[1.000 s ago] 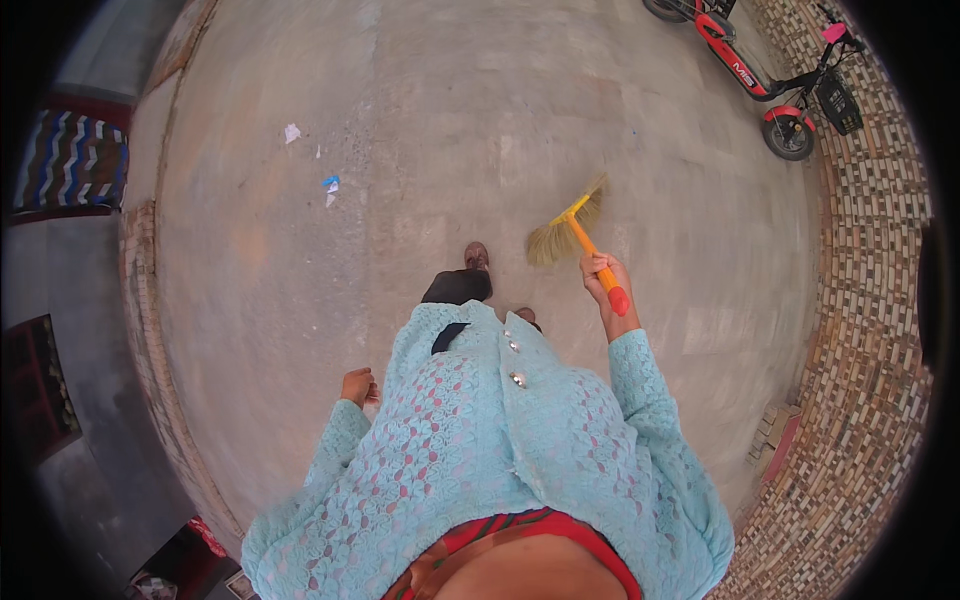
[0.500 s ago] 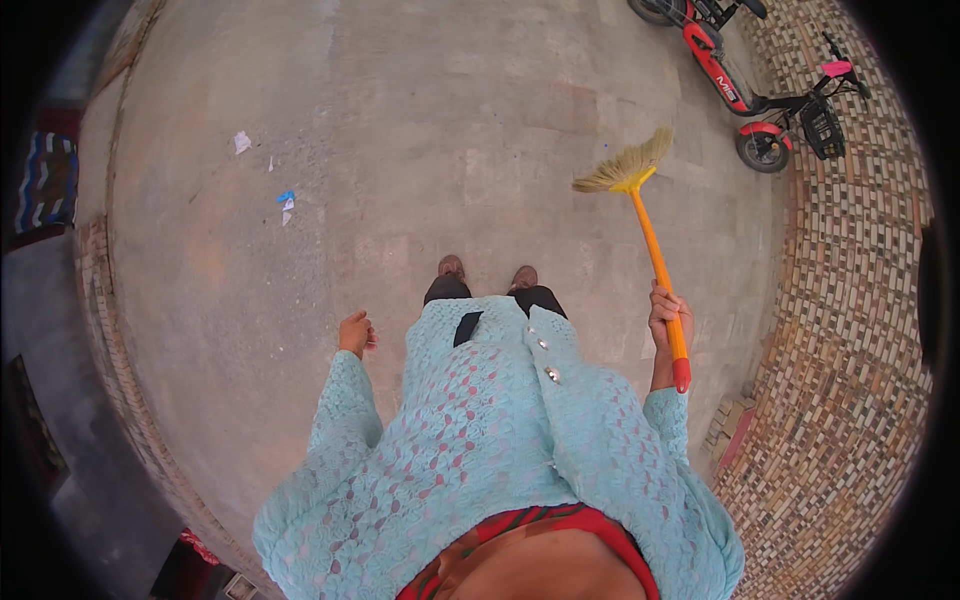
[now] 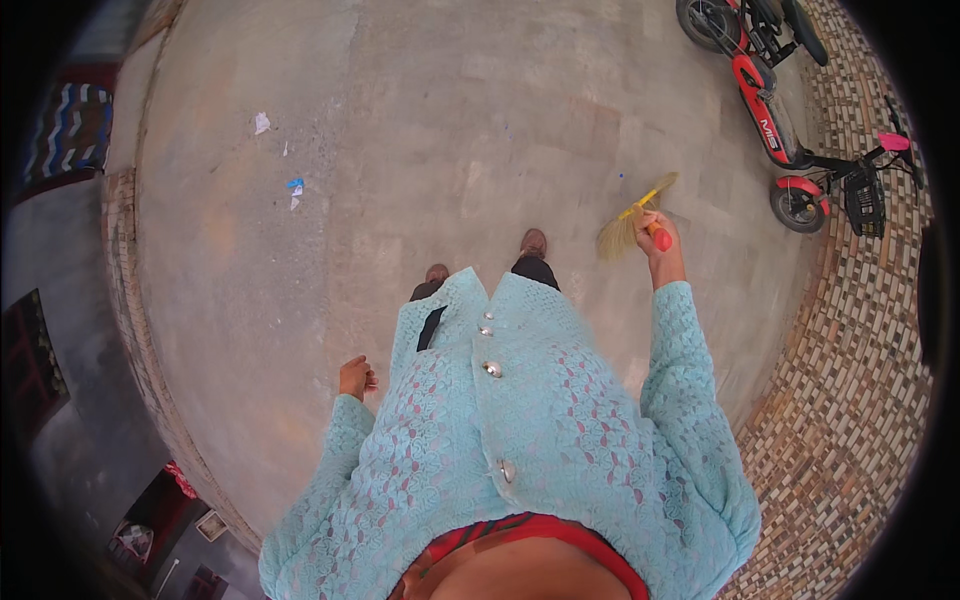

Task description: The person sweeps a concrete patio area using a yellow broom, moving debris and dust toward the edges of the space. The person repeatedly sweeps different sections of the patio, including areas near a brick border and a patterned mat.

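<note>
My right hand (image 3: 655, 235) is wrapped round the orange handle of a broom (image 3: 616, 240). The handle's red end points up toward me, so most of its length is foreshortened or behind the hand. Beyond the hand show the broom's yellow collar and its fan of pale straw bristles, low over the concrete floor or touching it; I cannot tell which. At my left side hangs my left hand (image 3: 357, 378), its fingers loosely curled and nothing visible in them. Small scraps lie on the floor at the far left: a blue scrap (image 3: 295, 184) beside white bits, and a white scrap (image 3: 262, 123).
A red and black two-wheeler (image 3: 765, 120) stands at the far right against a brick-patterned wall (image 3: 850, 380). A low ledge (image 3: 125, 250) runs along the left, with a striped cloth (image 3: 70, 135) past it. My shoes (image 3: 534, 243) are on the concrete floor (image 3: 450, 120).
My right hand has moved forward, and the broom handle has swung from lying lengthwise to pointing up at me. The right foot has stepped ahead of the left. My left hand stays low.
</note>
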`<state>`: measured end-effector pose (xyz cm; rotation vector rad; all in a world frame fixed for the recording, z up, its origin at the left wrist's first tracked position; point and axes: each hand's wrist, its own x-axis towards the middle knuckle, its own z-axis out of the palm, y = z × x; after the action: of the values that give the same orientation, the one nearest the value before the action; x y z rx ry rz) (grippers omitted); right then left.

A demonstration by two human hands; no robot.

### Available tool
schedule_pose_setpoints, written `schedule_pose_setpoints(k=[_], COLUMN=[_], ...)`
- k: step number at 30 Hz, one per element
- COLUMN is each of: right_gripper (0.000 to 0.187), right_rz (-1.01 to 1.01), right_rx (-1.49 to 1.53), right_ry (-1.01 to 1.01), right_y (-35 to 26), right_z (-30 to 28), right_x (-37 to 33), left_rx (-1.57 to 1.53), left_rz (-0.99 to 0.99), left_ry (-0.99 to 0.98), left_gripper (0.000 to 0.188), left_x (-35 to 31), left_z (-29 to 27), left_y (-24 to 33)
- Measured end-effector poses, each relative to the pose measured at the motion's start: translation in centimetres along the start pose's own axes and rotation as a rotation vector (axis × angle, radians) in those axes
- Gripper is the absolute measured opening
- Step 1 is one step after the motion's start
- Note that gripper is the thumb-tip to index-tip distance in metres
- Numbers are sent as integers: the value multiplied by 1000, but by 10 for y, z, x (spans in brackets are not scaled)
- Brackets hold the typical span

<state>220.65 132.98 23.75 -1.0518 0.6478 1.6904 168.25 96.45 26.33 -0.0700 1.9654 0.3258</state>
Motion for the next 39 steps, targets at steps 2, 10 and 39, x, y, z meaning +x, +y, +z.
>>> schedule_pose_setpoints(k=[2, 10, 39], right_gripper=[5, 13, 19], right_rz=[96, 341, 632], right_rx=[-89, -161, -220], right_ry=[-47, -357, -254], right_y=[18, 54, 176], right_z=[44, 129, 128], right_x=[35, 67, 64], left_rx=[12, -65, -540], left_rz=[-1, 156, -125], left_ry=[-23, -52, 108], left_gripper=[46, 40, 46], left_x=[-13, -8, -19], left_z=[12, 55, 78], left_y=[-19, -33, -79])
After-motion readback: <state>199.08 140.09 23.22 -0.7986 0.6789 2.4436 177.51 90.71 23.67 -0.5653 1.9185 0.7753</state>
